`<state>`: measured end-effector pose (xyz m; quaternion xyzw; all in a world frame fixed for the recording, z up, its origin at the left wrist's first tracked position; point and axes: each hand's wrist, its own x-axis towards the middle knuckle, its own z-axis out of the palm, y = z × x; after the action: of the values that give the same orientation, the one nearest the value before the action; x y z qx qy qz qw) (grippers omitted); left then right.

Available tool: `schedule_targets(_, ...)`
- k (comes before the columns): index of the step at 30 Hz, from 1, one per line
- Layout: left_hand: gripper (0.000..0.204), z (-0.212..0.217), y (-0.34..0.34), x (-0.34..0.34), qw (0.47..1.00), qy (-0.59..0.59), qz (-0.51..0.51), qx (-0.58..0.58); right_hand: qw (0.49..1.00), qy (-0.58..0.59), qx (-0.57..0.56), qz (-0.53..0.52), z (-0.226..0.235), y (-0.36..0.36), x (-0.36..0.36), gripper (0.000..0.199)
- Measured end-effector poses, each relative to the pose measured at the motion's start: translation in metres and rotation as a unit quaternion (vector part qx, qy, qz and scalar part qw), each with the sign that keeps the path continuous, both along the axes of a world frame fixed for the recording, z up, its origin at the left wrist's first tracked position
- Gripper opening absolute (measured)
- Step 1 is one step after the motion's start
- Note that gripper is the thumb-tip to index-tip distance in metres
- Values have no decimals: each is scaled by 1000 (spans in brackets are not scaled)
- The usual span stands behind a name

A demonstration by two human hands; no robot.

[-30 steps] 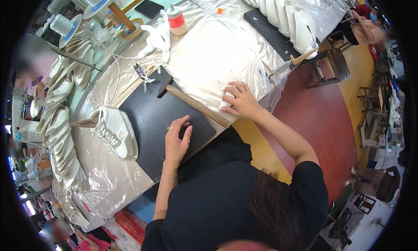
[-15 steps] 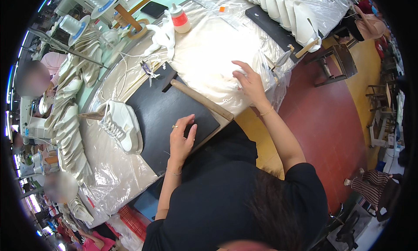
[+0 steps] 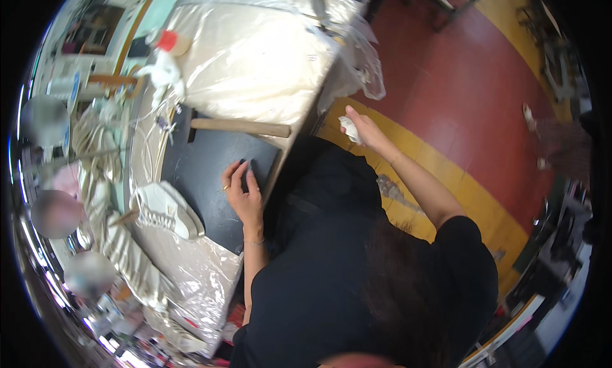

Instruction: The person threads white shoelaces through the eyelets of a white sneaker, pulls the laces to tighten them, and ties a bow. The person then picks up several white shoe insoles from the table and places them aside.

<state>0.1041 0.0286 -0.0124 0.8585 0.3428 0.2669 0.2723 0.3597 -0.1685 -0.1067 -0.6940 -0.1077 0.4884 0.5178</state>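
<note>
My right hand (image 3: 366, 132) is out past the table's right edge, over the floor, closed around a crumpled white wad (image 3: 350, 129) that looks like tissue or cloth. My left hand (image 3: 243, 192) hovers at or rests on the right part of a black board (image 3: 213, 186), fingers bent and apart, with nothing plainly in them. Beyond it, a hammer (image 3: 242, 126) with a wooden handle lies across the board's far end. A white lace-up shoe (image 3: 167, 210) lies at the board's left edge, with a pointed wooden piece (image 3: 124, 218) beside it.
Clear plastic sheeting covers the table (image 3: 255, 55). A red-and-white bottle (image 3: 171, 43) and a white glove-like bundle (image 3: 162, 74) stand at the back left. White shoe parts (image 3: 127, 240) line the left side. A plastic bag (image 3: 360, 62) hangs off the right edge.
My right hand has moved from above the table to beyond its right edge with the white wad. The view has turned, shifting the table leftward. My left hand stays by the board.
</note>
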Motion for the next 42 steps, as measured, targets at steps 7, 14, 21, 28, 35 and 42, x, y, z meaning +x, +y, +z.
schedule_targets(7,16,-2,-2,3,998,32,0,48,972,163,-33,-163,-106,2,-17,30)
schedule_targets(14,16,-3,-3,5,996,49,3,76,955,185,0,-234,-177,56,-9,39)
schedule_targets(21,14,-2,-5,9,997,40,-3,68,928,308,17,-209,-234,165,-4,54)
schedule_targets(28,21,4,-6,4,1000,-1,14,-5,986,97,131,21,-197,192,0,50)
schedule_targets(35,29,23,67,9,989,-127,48,-57,878,-290,-38,380,-138,71,-9,46)
schedule_targets(42,81,32,263,84,980,5,192,52,868,-285,-136,383,-26,45,-27,44)
